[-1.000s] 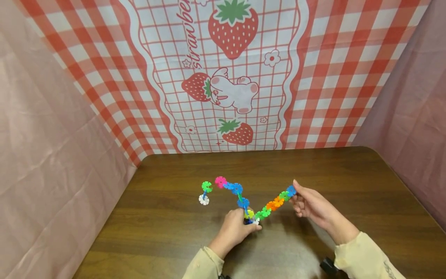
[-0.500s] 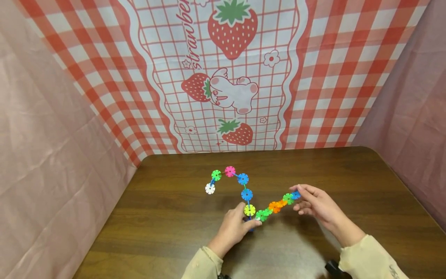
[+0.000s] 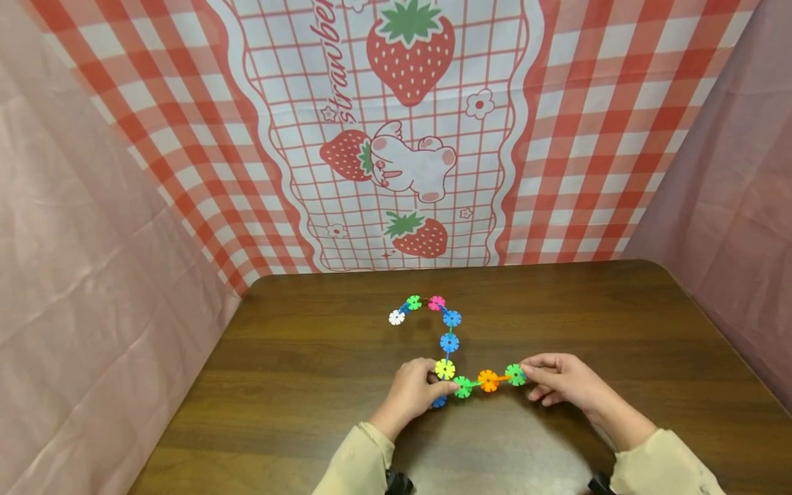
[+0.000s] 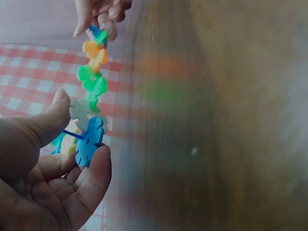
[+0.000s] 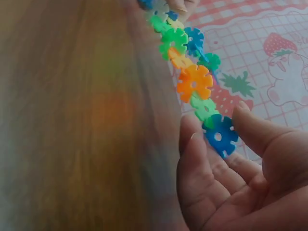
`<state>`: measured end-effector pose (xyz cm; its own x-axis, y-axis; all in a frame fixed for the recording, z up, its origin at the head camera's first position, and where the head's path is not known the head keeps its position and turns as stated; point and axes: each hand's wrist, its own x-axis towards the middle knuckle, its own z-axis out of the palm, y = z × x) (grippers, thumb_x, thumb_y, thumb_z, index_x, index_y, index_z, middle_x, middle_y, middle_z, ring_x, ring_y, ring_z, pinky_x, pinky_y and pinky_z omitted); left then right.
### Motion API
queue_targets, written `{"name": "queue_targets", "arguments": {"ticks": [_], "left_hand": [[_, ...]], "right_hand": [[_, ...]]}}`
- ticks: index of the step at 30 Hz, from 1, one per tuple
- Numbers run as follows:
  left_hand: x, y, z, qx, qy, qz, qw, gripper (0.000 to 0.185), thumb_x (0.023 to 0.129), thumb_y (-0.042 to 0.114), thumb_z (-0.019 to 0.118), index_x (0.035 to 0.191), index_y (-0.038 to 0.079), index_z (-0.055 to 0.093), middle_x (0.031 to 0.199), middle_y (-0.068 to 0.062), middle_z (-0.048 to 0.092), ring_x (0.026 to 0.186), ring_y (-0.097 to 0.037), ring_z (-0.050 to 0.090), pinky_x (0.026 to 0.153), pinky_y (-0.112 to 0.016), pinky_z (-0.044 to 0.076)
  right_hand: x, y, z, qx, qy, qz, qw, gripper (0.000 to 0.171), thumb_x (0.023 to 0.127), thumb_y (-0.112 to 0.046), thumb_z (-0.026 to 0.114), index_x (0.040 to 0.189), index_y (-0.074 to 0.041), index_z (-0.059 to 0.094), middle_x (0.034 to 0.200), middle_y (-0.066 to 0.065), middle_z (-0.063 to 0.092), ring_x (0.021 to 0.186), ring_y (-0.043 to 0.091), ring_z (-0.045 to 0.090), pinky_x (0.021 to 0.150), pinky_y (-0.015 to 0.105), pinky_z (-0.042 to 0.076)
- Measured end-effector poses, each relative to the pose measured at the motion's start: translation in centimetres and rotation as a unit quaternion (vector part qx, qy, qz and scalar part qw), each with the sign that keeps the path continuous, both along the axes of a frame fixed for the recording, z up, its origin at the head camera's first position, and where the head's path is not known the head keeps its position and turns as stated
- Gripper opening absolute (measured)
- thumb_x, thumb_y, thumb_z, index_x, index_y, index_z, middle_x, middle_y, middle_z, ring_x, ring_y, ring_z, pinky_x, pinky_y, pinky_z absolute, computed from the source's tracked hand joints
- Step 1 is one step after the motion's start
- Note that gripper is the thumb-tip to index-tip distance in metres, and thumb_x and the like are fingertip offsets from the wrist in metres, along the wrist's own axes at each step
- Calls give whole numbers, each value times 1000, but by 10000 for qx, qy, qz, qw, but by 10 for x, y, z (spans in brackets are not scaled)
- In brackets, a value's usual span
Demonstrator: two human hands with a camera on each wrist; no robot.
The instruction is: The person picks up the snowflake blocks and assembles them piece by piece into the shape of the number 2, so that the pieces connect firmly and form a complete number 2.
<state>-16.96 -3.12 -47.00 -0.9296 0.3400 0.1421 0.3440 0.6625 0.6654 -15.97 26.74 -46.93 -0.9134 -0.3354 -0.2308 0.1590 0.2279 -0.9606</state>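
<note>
The disc chain [image 3: 449, 342] runs white, green, pink, 2 blue, yellow, green, orange, green; the table [image 3: 619, 323] is dark brown wood; the backdrop [image 3: 588, 137] is red-and-white check with red strawberries; sleeves [image 3: 355, 467] are beige.

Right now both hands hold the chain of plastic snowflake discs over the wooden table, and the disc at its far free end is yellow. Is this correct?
Not quite: in the head view the disc at the free end is white, not yellow. The left hand and right hand do hold the chain over the wooden table.
</note>
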Motion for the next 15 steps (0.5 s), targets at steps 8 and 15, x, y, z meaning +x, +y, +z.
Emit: {"name": "queue_targets", "arguments": {"ticks": [8, 15], "left_hand": [[-14, -1, 3, -291, -661, -230, 9971, 58, 81, 30, 81, 54, 15, 31, 47, 12, 21, 44, -3, 26, 48, -20, 21], [-24, 1, 6, -557, -651, -402, 9955, 45, 80, 30, 81, 55, 12, 49, 50, 12, 29, 49, -3, 29, 49, -19, 25]], "right_hand": [[7, -1, -6, 430, -39, 550, 9976, 37, 98, -28, 59, 111, 6, 64, 85, 11, 70, 59, 16, 63, 49, 30, 51], [10, -5, -5, 767, 167, 574, 9953, 30, 96, -28, 63, 104, 1, 68, 73, 10, 68, 49, 14, 59, 43, 25, 46]]}}
